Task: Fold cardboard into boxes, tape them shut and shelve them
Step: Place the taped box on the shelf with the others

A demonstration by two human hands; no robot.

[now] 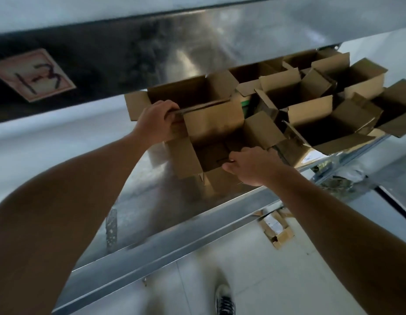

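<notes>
Head view: steel shelf (174, 242) above pale floor (247, 283). Near its front edge the box (213, 123) opens upward. Left hand (155, 121) and right hand (252, 165) pinch opposite flaps.

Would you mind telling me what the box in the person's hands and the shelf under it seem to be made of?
Box: brown cardboard, matte, judging by its creased folding flaps. Shelf: probably galvanised sheet steel, grey with a dull, streaky sheen.

matt cardboard boxes (315, 105), shiny metal shelf (174, 242)
</notes>
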